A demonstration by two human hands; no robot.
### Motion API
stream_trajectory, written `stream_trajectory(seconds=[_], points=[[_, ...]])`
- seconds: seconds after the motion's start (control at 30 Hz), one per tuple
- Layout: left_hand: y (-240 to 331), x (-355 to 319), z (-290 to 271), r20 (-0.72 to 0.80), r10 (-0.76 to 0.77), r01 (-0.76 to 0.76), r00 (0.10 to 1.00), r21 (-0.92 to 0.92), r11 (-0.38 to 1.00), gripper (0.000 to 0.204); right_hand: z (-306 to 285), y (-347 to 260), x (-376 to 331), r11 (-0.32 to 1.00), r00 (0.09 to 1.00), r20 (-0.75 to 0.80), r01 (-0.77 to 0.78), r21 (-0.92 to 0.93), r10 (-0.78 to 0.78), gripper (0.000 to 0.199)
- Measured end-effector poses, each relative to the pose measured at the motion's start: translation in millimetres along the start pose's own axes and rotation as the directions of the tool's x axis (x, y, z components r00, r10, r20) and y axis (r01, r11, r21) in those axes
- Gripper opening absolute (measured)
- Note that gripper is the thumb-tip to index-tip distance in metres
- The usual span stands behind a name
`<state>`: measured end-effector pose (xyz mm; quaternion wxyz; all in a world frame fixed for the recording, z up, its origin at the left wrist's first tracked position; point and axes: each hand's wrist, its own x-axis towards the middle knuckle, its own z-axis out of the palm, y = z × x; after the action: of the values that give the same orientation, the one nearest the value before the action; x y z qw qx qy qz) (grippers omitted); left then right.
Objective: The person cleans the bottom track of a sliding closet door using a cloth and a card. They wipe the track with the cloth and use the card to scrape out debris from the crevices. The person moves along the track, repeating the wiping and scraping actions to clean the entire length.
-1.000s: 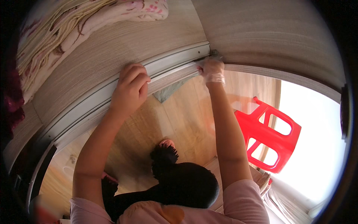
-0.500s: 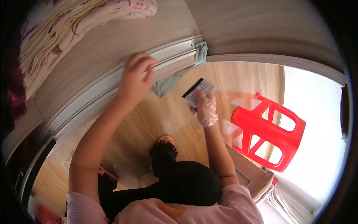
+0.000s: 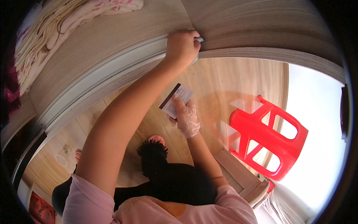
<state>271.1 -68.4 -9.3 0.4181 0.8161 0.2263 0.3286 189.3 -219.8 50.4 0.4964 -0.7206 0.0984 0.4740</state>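
Note:
My left hand (image 3: 182, 47), bare, is closed at the far end of the pale sliding-door track (image 3: 108, 71). Its fingers grip a grey-green cloth (image 3: 200, 39), of which only small bits show beside the knuckles and below the hand. In my right hand (image 3: 187, 119), which wears a clear plastic glove, is a white card (image 3: 185, 93) with a dark stripe along one edge. The thumb lies across the card's face, and the card is held above the wooden floor, apart from the track.
A red plastic stool (image 3: 268, 134) lies on its side at the right. Behind the track rises a wood-grain panel (image 3: 261, 22). A pink fringed blanket (image 3: 71, 33) lies at the upper left. A wooden drawer or cabinet edge (image 3: 238, 173) stands near my right arm.
My left hand has moved right along the track and closed on the cloth hanging at its end. My right hand has shifted left and slightly nearer, still with the card.

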Motion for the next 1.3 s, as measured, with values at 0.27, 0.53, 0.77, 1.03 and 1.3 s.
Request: stream_trajectory(seconds=[0.27, 0.53, 0.77, 1.03, 1.3], points=[[4, -36, -56, 0.355, -0.631, 0.523, 0.690, -0.847, 0.096, 0.021, 2, -4, -3, 0.999, 1.000, -0.014, -0.026, 0.030, 0.026, 0.026], [-5, -29, -78, 0.177, -0.444, 0.476, 0.878, -0.405, 0.780, 0.019, -8, -7, -2, 0.990, 0.998, -0.016, 0.065, 0.124, -0.064, 0.026], [-14, -19, -73, 0.225, -0.177, 0.237, 0.958, -0.282, 0.930, 0.019, -22, -23, 27, 0.937, 0.955, 0.068, 0.267, 0.227, -0.289, 0.026], [-1, -42, -100, 0.440, -0.322, 0.495, 0.838, -0.368, 0.787, 0.022, -20, -28, 43, 0.885, 0.906, 0.024, 0.407, 0.225, -0.423, 0.018], [22, -44, -68, 0.423, -0.045, 0.145, 0.905, -0.207, 0.967, 0.025, -33, -9, 49, 0.913, 0.970, 0.013, 0.223, 0.342, -0.242, 0.028]])
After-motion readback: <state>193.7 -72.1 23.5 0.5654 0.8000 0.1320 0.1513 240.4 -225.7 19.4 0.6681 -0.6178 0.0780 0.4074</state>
